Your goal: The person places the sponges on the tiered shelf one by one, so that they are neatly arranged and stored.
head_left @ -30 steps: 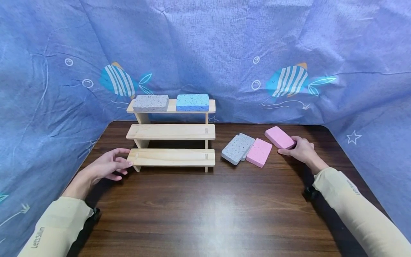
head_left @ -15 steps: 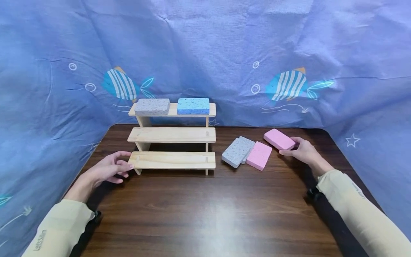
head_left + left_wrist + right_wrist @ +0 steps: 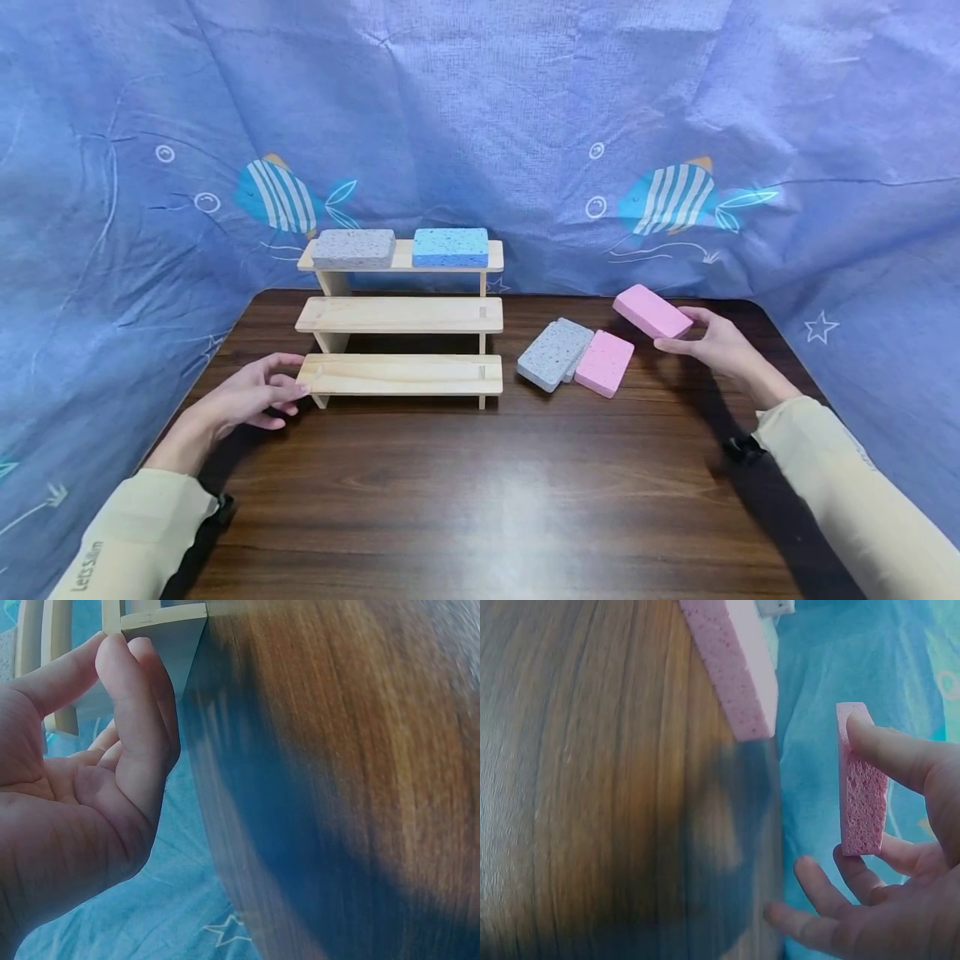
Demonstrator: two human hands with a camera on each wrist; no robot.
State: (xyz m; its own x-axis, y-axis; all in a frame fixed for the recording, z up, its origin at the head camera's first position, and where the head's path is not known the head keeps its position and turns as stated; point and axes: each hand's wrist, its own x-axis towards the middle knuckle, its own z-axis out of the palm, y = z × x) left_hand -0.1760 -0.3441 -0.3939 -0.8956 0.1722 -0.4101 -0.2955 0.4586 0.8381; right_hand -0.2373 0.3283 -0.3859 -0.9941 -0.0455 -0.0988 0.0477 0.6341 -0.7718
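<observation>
My right hand [image 3: 722, 343] pinches a pink sponge [image 3: 652, 312] between thumb and fingers, raised off the back right of the table. In the right wrist view the held sponge [image 3: 864, 799] shows its porous side, thumb on one edge and fingers on the opposite one. At the left, my left hand [image 3: 251, 392] pinches the left end of the lowest shelf of a three-tier wooden stand [image 3: 401, 374]. The left wrist view has thumb and fingertips right at the end of that stand [image 3: 166, 621]. Another pink sponge [image 3: 604, 364] lies flat on the table.
On the stand's top shelf sit a grey sponge [image 3: 354, 249] and a blue sponge [image 3: 450, 248]. Two overlapping grey sponges [image 3: 553, 355] lie right of the stand, beside the flat pink one. A blue fish-print cloth [image 3: 480, 108] hangs behind the dark wooden table [image 3: 480, 475].
My right hand has lifted the pink sponge up off the table, moving slightly right. My left hand stays at the stand's end. The head view has tilted a little.
</observation>
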